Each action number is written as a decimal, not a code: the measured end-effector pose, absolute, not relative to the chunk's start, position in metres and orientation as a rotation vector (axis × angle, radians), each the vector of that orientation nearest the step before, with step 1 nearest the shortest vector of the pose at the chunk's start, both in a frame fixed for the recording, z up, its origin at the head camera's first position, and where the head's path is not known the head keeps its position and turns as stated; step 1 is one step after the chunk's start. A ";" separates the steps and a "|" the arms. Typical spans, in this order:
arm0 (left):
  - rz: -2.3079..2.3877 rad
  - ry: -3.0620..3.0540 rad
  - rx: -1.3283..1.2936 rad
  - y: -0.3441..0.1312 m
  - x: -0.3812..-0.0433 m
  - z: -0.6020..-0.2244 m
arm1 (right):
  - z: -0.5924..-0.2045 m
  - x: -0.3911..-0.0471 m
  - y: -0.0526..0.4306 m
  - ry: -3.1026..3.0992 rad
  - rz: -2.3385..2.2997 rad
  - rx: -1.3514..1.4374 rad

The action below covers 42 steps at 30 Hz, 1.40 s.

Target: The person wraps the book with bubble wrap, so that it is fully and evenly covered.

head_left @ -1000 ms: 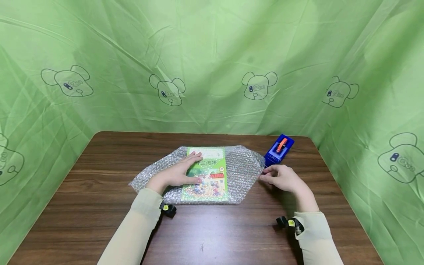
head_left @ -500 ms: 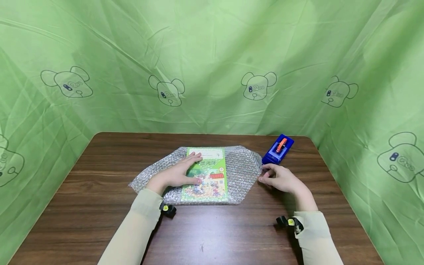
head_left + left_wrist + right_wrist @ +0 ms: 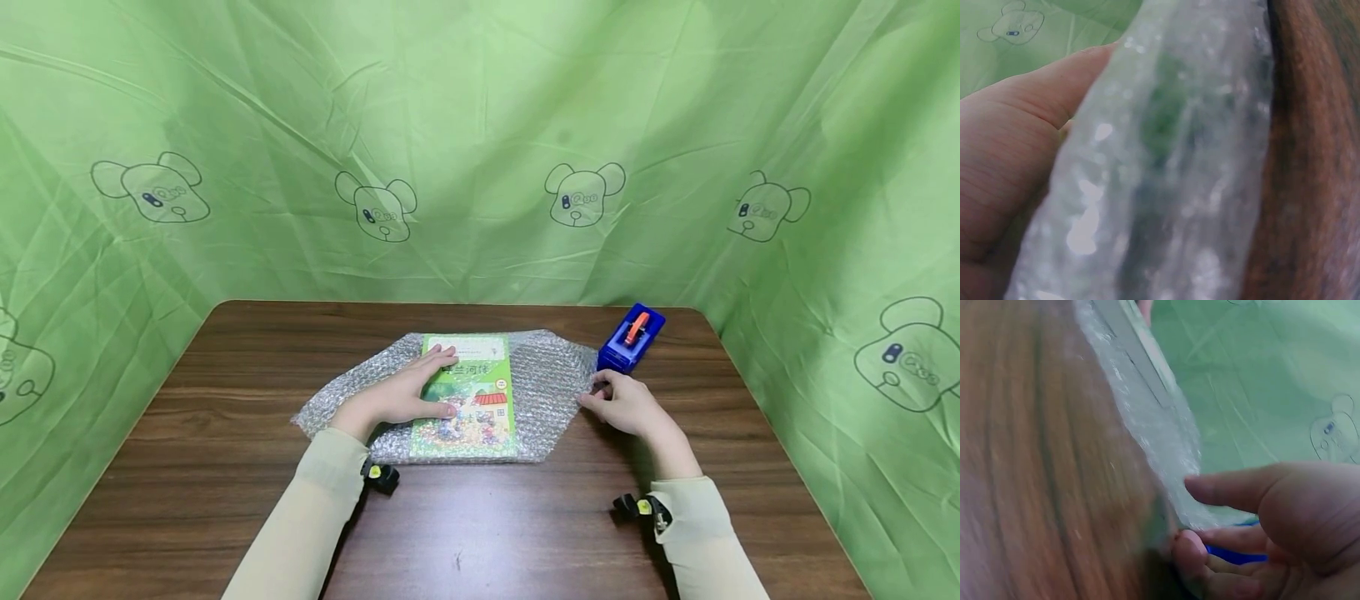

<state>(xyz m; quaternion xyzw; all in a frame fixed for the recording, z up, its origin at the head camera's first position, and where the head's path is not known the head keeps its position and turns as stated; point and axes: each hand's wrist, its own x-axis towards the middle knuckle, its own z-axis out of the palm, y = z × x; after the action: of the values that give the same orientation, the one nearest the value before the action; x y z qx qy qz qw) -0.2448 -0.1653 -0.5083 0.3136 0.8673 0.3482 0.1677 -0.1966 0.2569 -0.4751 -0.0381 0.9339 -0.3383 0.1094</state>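
A green picture book (image 3: 491, 429) lies on a sheet of bubble wrap (image 3: 551, 383), partly covered by a clear layer of it. My left hand (image 3: 401, 396) rests across the book's left side with its fingers spread, pressing it down. In the left wrist view, the raised side of the bubble wrap (image 3: 1166, 156) hides most of that hand. At the wrap's right edge is my right hand (image 3: 622, 404), its other fingers loosely bent. The right wrist view shows a gap between the thumb (image 3: 1210, 489) and the index finger, with the wrap's corner beside them.
A blue tape dispenser (image 3: 630, 340) with an orange roll stands just behind my right hand, close to the wrap's far right corner. The brown wooden table (image 3: 480, 533) meets a green curtain (image 3: 480, 167) with printed bear heads at the back and sides.
My right hand has moved slightly left, closer in at the wrap's edge. The wrap's right edge shifted inward, then back out. My left hand has stayed on the book.
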 end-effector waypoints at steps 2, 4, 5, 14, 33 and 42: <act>0.992 2.468 0.895 -0.165 -0.244 -0.508 | -0.478 -0.197 0.253 2.746 -1.014 -0.077; 0.995 2.468 0.893 -0.166 -0.244 -0.508 | -0.481 -0.198 0.249 2.738 -1.037 -0.059; 0.993 2.469 0.891 -0.166 -0.244 -0.508 | -0.482 -0.198 0.248 2.733 -1.044 -0.066; 0.976 2.466 0.882 -0.165 -0.246 -0.509 | -0.488 -0.200 0.241 2.730 -1.191 -0.258; 1.000 2.458 0.890 -0.165 -0.245 -0.508 | -0.485 -0.201 0.234 2.759 -1.336 -0.332; 0.990 2.458 0.880 -0.165 -0.245 -0.509 | -0.484 -0.201 0.232 2.786 -1.388 -0.354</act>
<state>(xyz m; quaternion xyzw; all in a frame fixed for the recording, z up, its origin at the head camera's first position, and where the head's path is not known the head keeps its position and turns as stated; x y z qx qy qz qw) -0.2452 -0.1654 -0.5093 0.3104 0.8670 0.3490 0.1736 -0.2007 0.2318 -0.4841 -0.1130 0.8893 -0.4432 0.0045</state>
